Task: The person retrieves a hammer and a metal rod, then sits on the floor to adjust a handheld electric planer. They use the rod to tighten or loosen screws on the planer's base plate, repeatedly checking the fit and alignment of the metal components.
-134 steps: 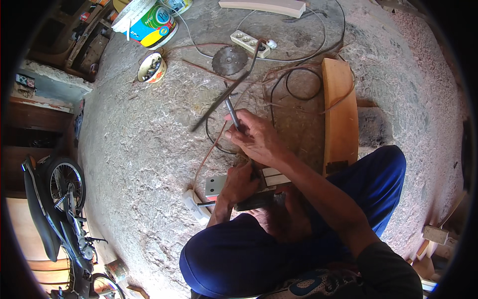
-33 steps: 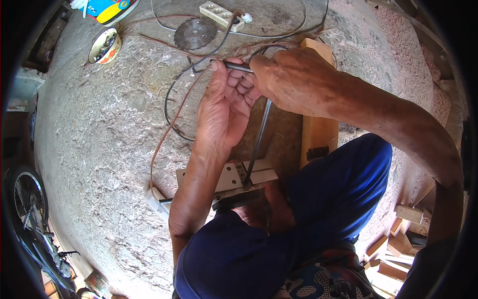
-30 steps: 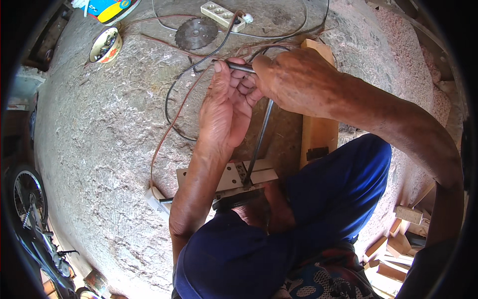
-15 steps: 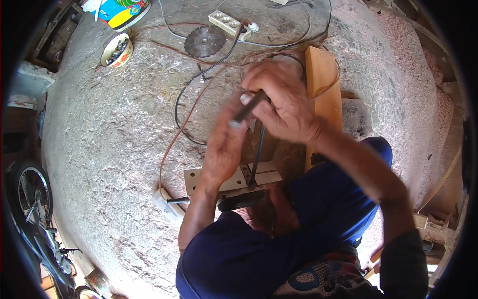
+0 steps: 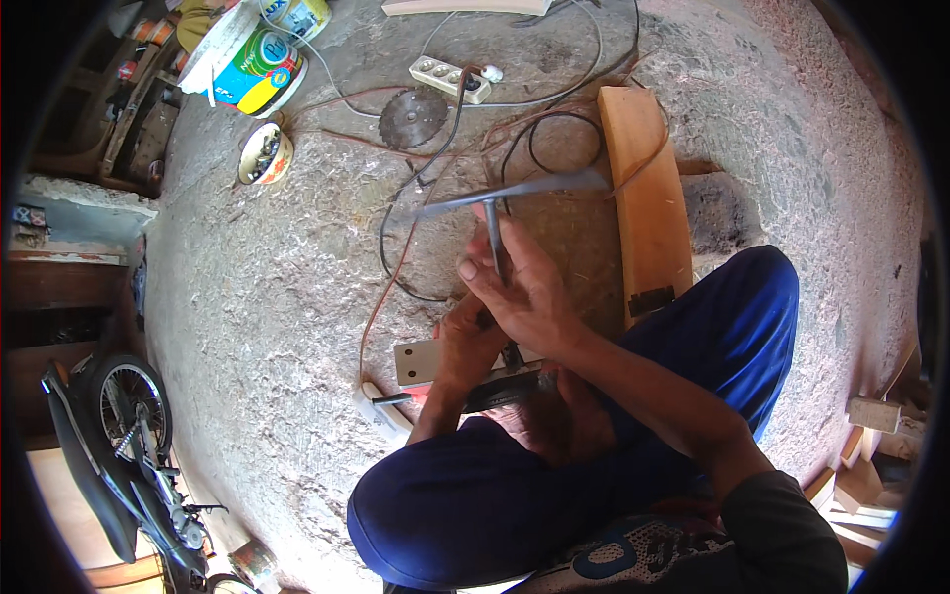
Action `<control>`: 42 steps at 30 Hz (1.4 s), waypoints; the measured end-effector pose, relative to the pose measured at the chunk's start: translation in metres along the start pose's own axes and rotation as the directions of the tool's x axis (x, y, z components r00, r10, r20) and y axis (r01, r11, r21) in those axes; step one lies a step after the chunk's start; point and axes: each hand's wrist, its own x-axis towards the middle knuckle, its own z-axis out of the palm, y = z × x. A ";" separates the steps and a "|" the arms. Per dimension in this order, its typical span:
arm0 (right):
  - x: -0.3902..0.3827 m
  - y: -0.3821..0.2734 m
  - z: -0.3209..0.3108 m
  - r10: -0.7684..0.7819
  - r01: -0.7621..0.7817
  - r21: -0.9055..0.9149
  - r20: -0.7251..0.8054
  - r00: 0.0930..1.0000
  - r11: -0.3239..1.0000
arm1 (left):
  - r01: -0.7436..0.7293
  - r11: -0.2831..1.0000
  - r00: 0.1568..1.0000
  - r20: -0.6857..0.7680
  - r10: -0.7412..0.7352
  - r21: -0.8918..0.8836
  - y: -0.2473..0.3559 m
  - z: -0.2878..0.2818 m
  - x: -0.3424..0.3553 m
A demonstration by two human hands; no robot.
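Observation:
My right hand (image 5: 524, 292) is closed round the shaft of a T-shaped hammer-like tool (image 5: 539, 186). The tool's long, thin dark metal head points away from me and is slightly blurred. Just below and to the left, my left hand (image 5: 471, 346) is curled beside a pale metal plate (image 5: 418, 362) with dark holes; what its fingers grip is hidden. A dark piece stands at the plate's middle, partly covered by my hands. Close to me, a black curved part (image 5: 510, 391) lies along the plate. To its left sits a pale casing (image 5: 388, 416) with a brown cable.
A wooden plank (image 5: 648, 198) lies at my right. Farther off are a round saw blade (image 5: 414, 117), a power strip (image 5: 450, 79), tangled cables, a bowl of small parts (image 5: 265, 156) and a paint bucket (image 5: 252, 64). A motorcycle (image 5: 129, 436) stands far left.
My right hand has come lower, and the tool's head now lies crosswise above it. My left hand has dropped from the tool area to beside the plate. The view has shifted somewhat.

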 end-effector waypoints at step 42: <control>0.010 -0.022 -0.020 0.110 -0.138 0.097 0.245 0.963 0.986 | 0.048 0.854 0.989 0.093 -0.112 0.518 0.006 -0.003 -0.008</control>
